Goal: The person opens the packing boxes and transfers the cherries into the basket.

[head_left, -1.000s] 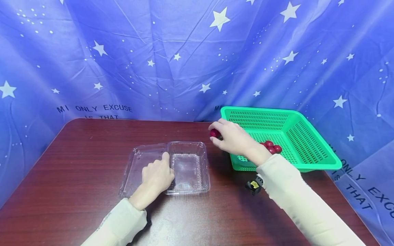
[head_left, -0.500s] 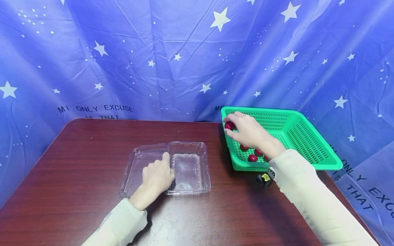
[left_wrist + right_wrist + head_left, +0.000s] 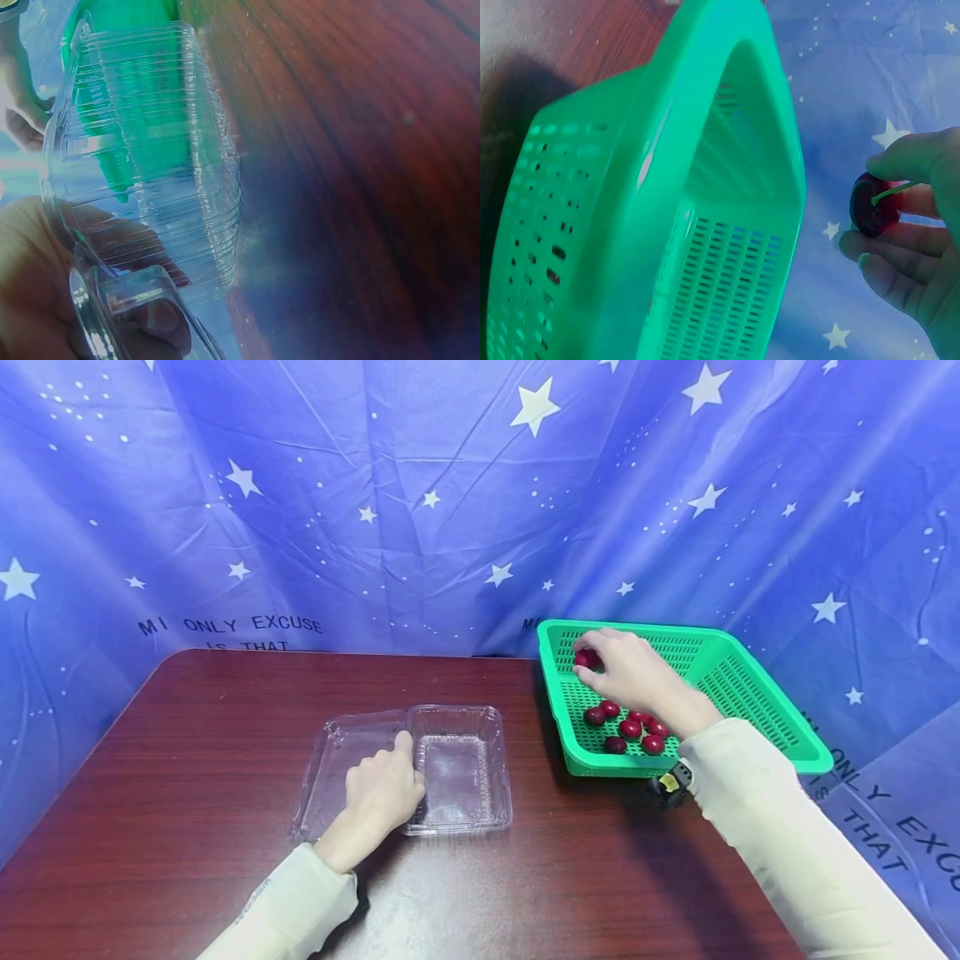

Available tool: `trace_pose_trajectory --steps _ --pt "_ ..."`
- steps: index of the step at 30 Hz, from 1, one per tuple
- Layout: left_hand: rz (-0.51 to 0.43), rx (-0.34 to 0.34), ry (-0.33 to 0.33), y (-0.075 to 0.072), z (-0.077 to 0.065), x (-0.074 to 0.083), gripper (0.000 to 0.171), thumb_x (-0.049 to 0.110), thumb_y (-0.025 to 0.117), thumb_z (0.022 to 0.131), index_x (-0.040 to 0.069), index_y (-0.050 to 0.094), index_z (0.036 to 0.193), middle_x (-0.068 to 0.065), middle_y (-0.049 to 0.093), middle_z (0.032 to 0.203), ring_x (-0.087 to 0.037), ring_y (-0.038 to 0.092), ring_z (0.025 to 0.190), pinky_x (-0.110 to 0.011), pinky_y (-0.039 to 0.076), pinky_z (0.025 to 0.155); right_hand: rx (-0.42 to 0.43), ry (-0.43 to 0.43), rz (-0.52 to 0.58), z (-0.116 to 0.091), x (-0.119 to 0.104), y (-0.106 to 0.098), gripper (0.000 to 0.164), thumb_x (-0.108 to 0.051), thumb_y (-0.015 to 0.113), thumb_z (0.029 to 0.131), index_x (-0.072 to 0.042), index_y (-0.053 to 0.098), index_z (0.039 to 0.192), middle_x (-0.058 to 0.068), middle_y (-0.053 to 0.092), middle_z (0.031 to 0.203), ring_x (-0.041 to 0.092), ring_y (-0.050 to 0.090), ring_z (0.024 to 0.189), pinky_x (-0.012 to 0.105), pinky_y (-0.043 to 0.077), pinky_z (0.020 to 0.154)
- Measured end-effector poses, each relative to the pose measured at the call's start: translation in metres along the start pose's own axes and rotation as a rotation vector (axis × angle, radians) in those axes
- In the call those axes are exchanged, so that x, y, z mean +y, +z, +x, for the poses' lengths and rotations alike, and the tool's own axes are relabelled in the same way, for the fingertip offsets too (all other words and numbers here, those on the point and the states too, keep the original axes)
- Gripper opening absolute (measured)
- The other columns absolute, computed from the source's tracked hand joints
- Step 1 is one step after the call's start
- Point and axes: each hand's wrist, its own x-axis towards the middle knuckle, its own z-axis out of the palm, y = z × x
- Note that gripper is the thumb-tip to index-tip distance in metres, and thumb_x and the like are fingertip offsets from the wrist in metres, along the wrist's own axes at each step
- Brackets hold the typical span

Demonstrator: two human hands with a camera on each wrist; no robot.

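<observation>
My right hand (image 3: 628, 670) is over the left part of a green basket (image 3: 780, 727). Between thumb and fingers it pinches a dark red cherry (image 3: 870, 204), whose green stem shows in the right wrist view. Several more cherries (image 3: 630, 729) lie on the basket floor below and nearer me. At the left, my left hand (image 3: 384, 785) grips the middle hinge of a clear plastic clamshell box (image 3: 457, 777), which lies opened flat with its lid (image 3: 337, 768) to the left. Through the clear wall in the left wrist view, fingers (image 3: 127, 236) show on the box side.
The brown wooden table (image 3: 225, 718) bears the box and the basket, with a gap of bare wood between them. A blue curtain (image 3: 420, 527) with stars hangs just behind the table's far edge. The basket's raised rim (image 3: 558, 718) faces the box.
My right hand has moved right, from over the table beside the basket to over the basket, with the cherry still pinched. More cherries have come into sight. My left hand and the box have stayed put.
</observation>
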Motion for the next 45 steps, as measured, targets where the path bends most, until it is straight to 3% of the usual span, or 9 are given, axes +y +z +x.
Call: trace_pose_trajectory --steps 11,21,39,45 --pt "0.003 -0.002 0.005 0.000 -0.001 0.000 0.023 0.021 0.055 0.084 0.005 0.045 0.097 -0.023 0.070 0.079 -0.042 0.066 0.072 -0.052 0.050 0.056 -0.055 0.035 -0.002 -0.003 0.013 -0.003 0.037 -0.019 0.062 0.090 0.003 0.061 0.119 0.023 0.068 0.112 0.034 0.062 0.096 0.056 0.050 0.086" --pt "0.005 -0.015 -0.002 0.000 0.000 0.000 0.023 0.021 0.054 0.084 0.005 0.045 0.099 -0.022 0.069 0.078 -0.041 0.066 0.071 -0.051 0.050 0.056 -0.123 0.078 -0.022 -0.003 0.028 0.001 0.039 -0.017 0.060 0.091 0.007 0.058 0.121 0.025 0.069 0.102 0.031 0.062 0.080 0.052 0.052 0.076" --pt "0.009 -0.021 -0.012 -0.001 0.000 0.000 0.024 0.021 0.055 0.083 0.005 0.045 0.098 -0.022 0.069 0.077 -0.041 0.066 0.070 -0.050 0.049 0.055 -0.212 0.114 -0.030 -0.011 0.053 0.021 0.035 -0.016 0.059 0.091 0.006 0.059 0.118 0.026 0.070 0.102 0.037 0.064 0.090 0.057 0.051 0.080" --pt "0.008 -0.011 -0.011 -0.001 0.000 0.000 0.024 0.021 0.055 0.083 0.005 0.045 0.098 -0.022 0.069 0.077 -0.041 0.066 0.070 -0.050 0.049 0.055 -0.265 0.122 -0.044 -0.015 0.056 0.026 0.032 -0.017 0.061 0.091 0.004 0.060 0.116 0.022 0.070 0.094 0.029 0.062 0.077 0.051 0.052 0.072"
